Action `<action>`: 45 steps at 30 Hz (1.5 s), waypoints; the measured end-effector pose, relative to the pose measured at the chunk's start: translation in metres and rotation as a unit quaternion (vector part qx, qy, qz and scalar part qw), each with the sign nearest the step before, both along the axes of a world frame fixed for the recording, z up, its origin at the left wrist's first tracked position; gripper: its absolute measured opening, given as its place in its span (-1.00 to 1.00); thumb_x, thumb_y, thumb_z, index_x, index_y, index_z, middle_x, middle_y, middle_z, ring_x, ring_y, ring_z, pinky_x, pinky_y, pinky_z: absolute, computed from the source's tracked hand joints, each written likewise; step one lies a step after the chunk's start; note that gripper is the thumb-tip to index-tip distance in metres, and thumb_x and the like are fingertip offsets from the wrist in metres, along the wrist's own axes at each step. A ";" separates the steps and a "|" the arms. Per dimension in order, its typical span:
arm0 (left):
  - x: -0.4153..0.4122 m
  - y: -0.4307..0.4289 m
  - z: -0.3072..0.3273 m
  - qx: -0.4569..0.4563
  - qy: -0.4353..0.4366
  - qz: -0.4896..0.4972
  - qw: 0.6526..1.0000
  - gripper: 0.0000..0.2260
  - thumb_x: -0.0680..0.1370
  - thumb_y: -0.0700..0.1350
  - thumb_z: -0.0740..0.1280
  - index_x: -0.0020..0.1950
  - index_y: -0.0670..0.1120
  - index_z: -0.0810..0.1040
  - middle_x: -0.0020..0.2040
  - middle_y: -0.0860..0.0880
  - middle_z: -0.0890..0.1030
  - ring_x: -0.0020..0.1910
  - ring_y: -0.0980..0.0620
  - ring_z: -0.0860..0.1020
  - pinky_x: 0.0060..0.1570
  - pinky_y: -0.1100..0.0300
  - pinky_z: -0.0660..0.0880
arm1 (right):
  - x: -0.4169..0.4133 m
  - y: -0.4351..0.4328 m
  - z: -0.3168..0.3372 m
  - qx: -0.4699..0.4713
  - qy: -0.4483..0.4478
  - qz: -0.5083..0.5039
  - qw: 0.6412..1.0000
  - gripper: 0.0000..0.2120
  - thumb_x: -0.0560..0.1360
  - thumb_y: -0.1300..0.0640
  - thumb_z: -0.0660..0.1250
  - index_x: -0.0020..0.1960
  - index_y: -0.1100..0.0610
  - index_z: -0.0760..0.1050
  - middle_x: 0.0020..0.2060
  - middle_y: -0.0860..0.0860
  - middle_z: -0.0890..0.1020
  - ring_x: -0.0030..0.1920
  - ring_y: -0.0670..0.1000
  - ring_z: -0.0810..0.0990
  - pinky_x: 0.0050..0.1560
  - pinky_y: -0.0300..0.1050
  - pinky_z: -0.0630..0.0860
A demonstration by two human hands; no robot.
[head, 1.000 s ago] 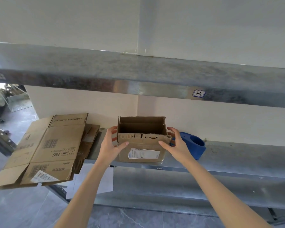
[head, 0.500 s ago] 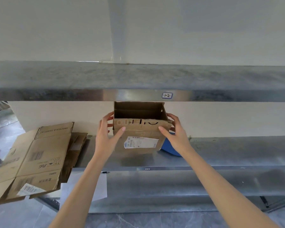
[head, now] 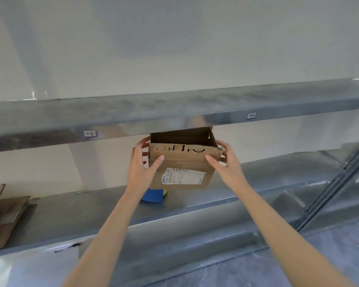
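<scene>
cardboard box (head: 182,162), upright, opening up, long side crosswise

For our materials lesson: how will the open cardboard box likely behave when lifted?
Probably light: the cardboard box looks empty, and the left hand and right hand hold it just by its sides. Walls may flex: its top is open and its front is creased.

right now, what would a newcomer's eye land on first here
An open cardboard box with a white shipping label is mid-frame, gripped at its sides by the left hand and right hand, with its open top just under the upper metal shelf. Below it a blue object lies on the lower metal shelf. Flattened cardboard lies at the far left edge.
</scene>
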State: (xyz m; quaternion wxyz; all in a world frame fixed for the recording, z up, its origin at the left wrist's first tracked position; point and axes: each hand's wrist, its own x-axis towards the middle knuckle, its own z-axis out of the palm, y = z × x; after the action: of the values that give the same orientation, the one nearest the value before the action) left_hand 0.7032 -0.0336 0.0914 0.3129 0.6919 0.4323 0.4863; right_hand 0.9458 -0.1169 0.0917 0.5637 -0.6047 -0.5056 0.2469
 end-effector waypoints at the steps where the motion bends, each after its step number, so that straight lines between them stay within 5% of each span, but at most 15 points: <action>1: 0.020 -0.005 0.001 0.004 -0.004 -0.011 1.000 -0.42 0.51 -0.06 0.46 0.46 -0.03 0.29 0.35 -0.01 0.46 0.32 0.01 0.45 0.26 -0.15 0.48 | 0.019 -0.008 0.002 -0.002 -0.004 -0.010 1.000 -0.49 0.45 -0.14 0.41 0.33 -0.22 0.28 0.16 -0.29 0.49 0.13 -0.15 0.55 -0.07 -0.34 0.57; 6: 0.110 -0.026 0.004 0.011 -0.011 -0.058 0.998 -0.44 0.51 -0.07 0.47 0.43 0.06 0.30 0.35 0.05 0.45 0.30 0.06 0.45 0.26 -0.13 0.48 | 0.103 -0.045 0.006 -0.016 -0.012 -0.049 0.999 -0.53 0.50 -0.03 0.42 0.30 -0.23 0.27 0.19 -0.21 0.49 0.18 -0.09 0.53 0.01 -0.31 0.51; 11: 0.187 -0.036 0.003 0.002 0.007 -0.092 0.996 -0.40 0.49 -0.09 0.49 0.45 0.03 0.29 0.36 0.05 0.43 0.26 0.08 0.47 0.19 -0.12 0.52 | 0.173 -0.072 0.002 -0.020 -0.021 -0.092 0.995 -0.48 0.52 0.04 0.42 0.40 -0.06 0.29 0.33 -0.06 0.48 0.26 -0.01 0.50 0.23 -0.03 0.53; 22: 0.360 -0.014 -0.020 -0.035 0.029 -0.151 0.987 -0.37 0.46 -0.09 0.52 0.46 0.00 0.33 0.37 -0.05 0.41 0.26 -0.05 0.49 0.19 -0.13 0.54 | 0.334 -0.081 -0.020 -0.033 -0.002 -0.125 0.992 -0.37 0.49 0.07 0.46 0.45 -0.09 0.24 0.29 -0.13 0.49 0.30 -0.03 0.49 0.29 0.00 0.49; 26: 0.429 0.004 -0.029 -0.048 0.029 -0.175 0.983 -0.37 0.44 -0.06 0.53 0.44 0.03 0.34 0.37 -0.02 0.40 0.27 -0.07 0.48 0.21 -0.15 0.52 | 0.401 -0.070 -0.020 -0.053 -0.024 -0.146 0.987 -0.29 0.46 0.09 0.49 0.50 -0.05 0.21 0.30 -0.11 0.46 0.26 -0.06 0.48 0.13 -0.30 0.48; 28: 0.461 0.009 -0.033 -0.060 0.023 -0.185 0.981 -0.38 0.43 -0.07 0.54 0.42 0.06 0.35 0.37 0.00 0.40 0.25 -0.06 0.49 0.21 -0.14 0.52 | 0.432 -0.066 -0.021 -0.064 -0.037 -0.156 0.985 -0.27 0.46 0.09 0.50 0.51 -0.04 0.20 0.30 -0.10 0.45 0.27 -0.06 0.46 0.15 -0.23 0.49; 32: 0.515 0.012 -0.043 -0.068 0.028 -0.212 0.975 -0.40 0.44 -0.08 0.53 0.38 0.12 0.31 0.31 0.12 0.44 0.20 0.00 0.51 0.14 -0.06 0.56 | 0.488 -0.064 -0.028 -0.081 -0.059 -0.160 0.982 -0.22 0.45 0.09 0.50 0.53 -0.01 0.15 0.39 0.03 0.43 0.32 0.02 0.47 0.17 -0.20 0.48; 36: 0.561 0.004 -0.054 -0.085 0.029 -0.208 0.974 -0.40 0.44 -0.10 0.53 0.33 0.18 0.27 0.20 0.30 0.43 0.18 0.03 0.52 0.00 0.22 0.53 | 0.540 -0.064 -0.036 -0.109 -0.064 -0.143 0.982 -0.10 0.44 0.08 0.51 0.57 -0.11 0.02 0.40 0.13 0.39 0.40 0.07 0.40 0.40 0.09 0.37; 42: 0.615 -0.014 -0.082 -0.115 0.009 -0.144 0.983 -0.39 0.44 -0.10 0.52 0.37 0.18 0.28 0.21 0.35 0.42 0.22 0.00 0.51 0.00 0.20 0.55 | 0.611 -0.050 -0.051 -0.123 -0.101 -0.064 0.985 -0.25 0.45 0.06 0.51 0.49 -0.07 0.17 0.24 -0.30 0.41 0.32 -0.02 0.45 0.32 -0.09 0.41; 45: 0.636 -0.026 -0.088 -0.122 0.009 -0.098 0.988 -0.38 0.44 -0.10 0.52 0.37 0.18 0.28 0.24 0.27 0.44 0.23 -0.02 0.52 0.01 0.13 0.59 | 0.634 -0.044 -0.062 -0.130 -0.110 -0.026 0.985 -0.28 0.45 0.05 0.50 0.47 -0.08 0.18 0.20 -0.35 0.38 0.30 -0.06 0.43 0.31 -0.12 0.40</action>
State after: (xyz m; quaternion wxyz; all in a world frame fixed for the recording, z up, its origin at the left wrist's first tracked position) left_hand 1.3393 -0.0598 0.0032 0.4374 0.6917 0.4216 0.3904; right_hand 1.5803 -0.1607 0.0301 0.4277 -0.7089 -0.5124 0.2281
